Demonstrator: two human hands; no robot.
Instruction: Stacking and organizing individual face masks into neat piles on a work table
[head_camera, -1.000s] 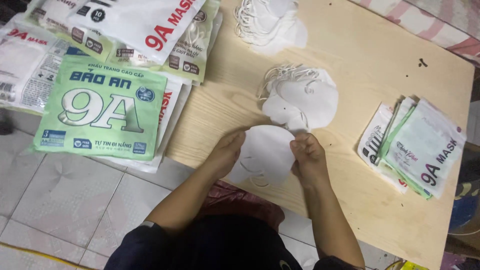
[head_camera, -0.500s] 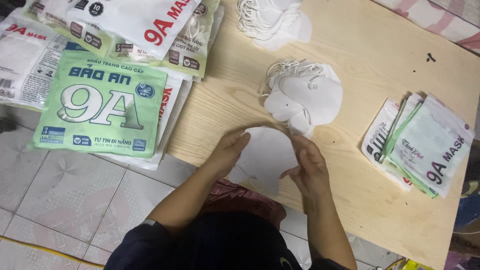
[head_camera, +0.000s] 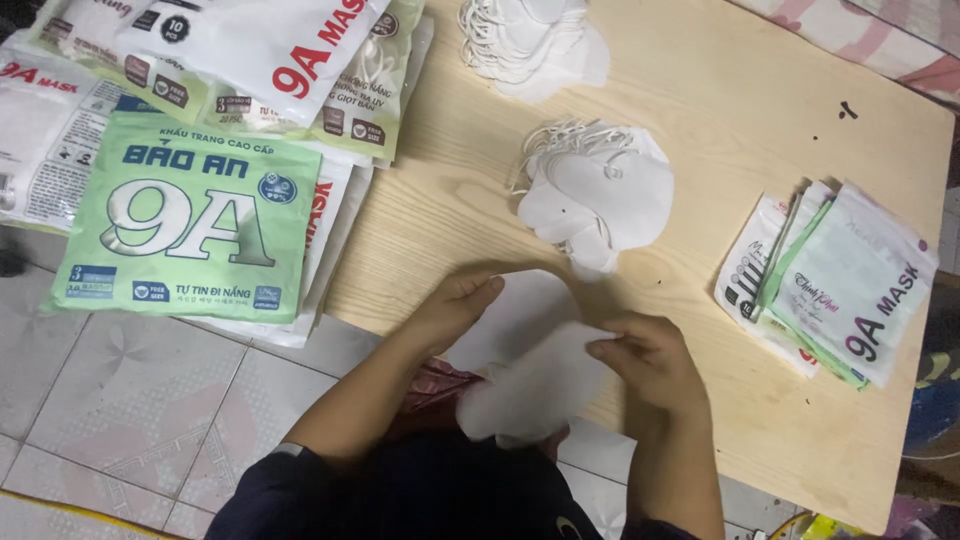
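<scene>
White fabric face mask pinched in right hand; left hand flat, open on white pouch; wooden table bears packet stack.

White is being shown by the masks, pale wood grain by the bench, green and white by the packets, a grey floral pattern by the floor tiles.

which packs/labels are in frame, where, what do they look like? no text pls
Green pack: left, overhanging the table edge; flat rectangle, green with white lettering.
White packs: top left, overlapping pile; white and pale green, red print.
Small pack stack: right on the wooden table; fanned, white, green-edged.
No screens or signs.
</scene>
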